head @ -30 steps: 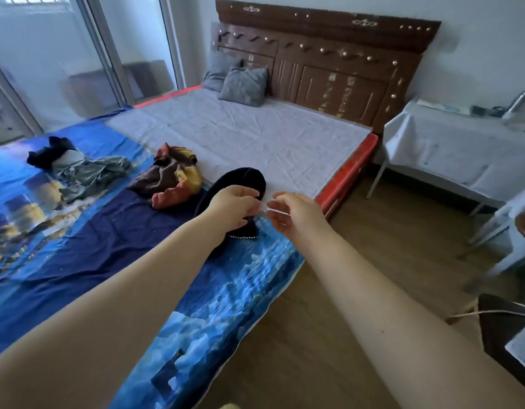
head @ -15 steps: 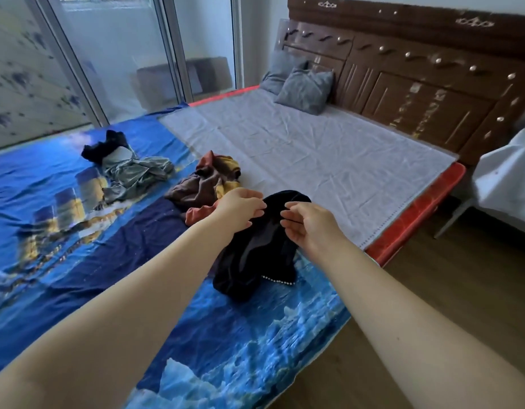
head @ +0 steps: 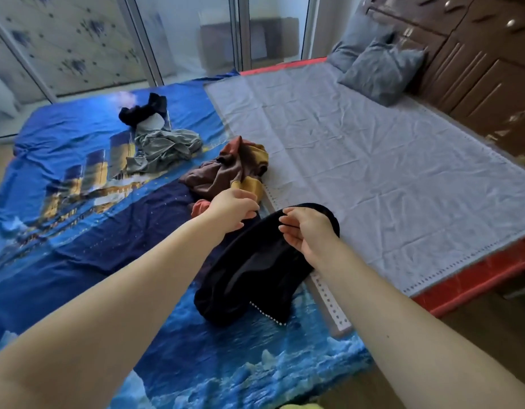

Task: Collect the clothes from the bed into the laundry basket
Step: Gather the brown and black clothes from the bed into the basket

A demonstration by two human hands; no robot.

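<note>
Both hands pinch the upper edge of a crumpled black fabric garment lying on the blue printed bedsheet: left hand beside right hand, fingers curled.

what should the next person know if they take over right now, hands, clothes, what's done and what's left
Left hand: fingers curled at the edge of the black garment, apparently gripping it.
Right hand: fingers curled round the garment's upper edge, holding it partly raised off the bed.
Also on the bed: a brown, orange and yellow garment just beyond the left hand, and a grey garment with a dark piece further back on the blue sheet.
Done: nothing visibly collected; no laundry basket is in view.
Left: lift the black garment clear, then gather the rest into the basket.
</note>
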